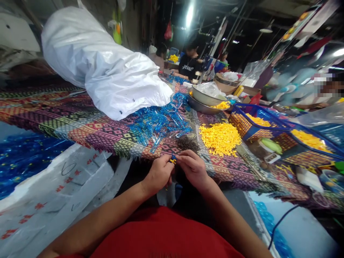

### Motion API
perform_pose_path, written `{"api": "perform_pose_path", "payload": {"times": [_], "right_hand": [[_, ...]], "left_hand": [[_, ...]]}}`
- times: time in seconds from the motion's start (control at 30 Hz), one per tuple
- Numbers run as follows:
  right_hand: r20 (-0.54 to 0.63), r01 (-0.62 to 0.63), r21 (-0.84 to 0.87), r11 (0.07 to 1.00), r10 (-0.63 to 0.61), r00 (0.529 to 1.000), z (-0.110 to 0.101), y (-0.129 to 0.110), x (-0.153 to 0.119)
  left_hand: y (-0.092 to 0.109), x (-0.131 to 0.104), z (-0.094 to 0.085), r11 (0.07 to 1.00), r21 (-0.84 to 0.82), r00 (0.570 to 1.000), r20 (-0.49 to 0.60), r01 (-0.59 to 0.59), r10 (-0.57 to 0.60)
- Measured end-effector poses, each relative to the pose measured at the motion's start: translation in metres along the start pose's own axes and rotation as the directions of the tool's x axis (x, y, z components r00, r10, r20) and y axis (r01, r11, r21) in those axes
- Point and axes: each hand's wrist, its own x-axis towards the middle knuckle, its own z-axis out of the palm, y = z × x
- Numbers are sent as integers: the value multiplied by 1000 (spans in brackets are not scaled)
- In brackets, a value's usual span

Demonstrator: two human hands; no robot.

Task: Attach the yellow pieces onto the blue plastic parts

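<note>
Both hands meet at the table's front edge, close to my body. In the closed fingers of my left hand point(159, 172) is a small yellow plastic piece point(173, 161). My right hand point(192, 167) pinches at the same spot, where a bit of dark blue plastic point(173, 156) shows between the fingertips. Whether the blue bit is joined to the yellow one I cannot tell. Just beyond the hands lie a pile of tiny dark parts point(188, 143) and a spread of clear blue plastic pieces point(161, 123). A heap of yellow pieces point(220, 139) sits to the right.
A large white sack point(107, 64) lies on the patterned cloth point(88, 130) at left. Blue baskets point(242, 126) with yellow pieces and stacked bowls point(204, 95) stand at right. Below left is a white foam box point(77, 179). A person point(189, 64) sits across the table.
</note>
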Motion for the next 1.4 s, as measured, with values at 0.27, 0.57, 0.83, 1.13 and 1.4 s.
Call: {"api": "perform_pose_path", "payload": {"times": [0.27,0.57,0.83,1.13,1.4], "right_hand": [[-73,-33,8,999,34,997,-4,-1,-3],[-94,-35,10,999,36,995,-7,-3,-9],[-79,3,-140,990,-14,997,-8,-7,-18],[29,56,-273,960,-50,998,-7,-5,-22],[3,45,-296,954,-46,999,-5,-3,-24]], "left_hand": [[0,4,2,991,-125,999,35,41,-37],[0,4,5,991,-132,997,76,33,-23],[12,4,7,982,-179,995,86,67,-52],[4,6,14,981,-188,996,86,46,-30],[2,8,16,962,-271,998,63,37,-21]]}}
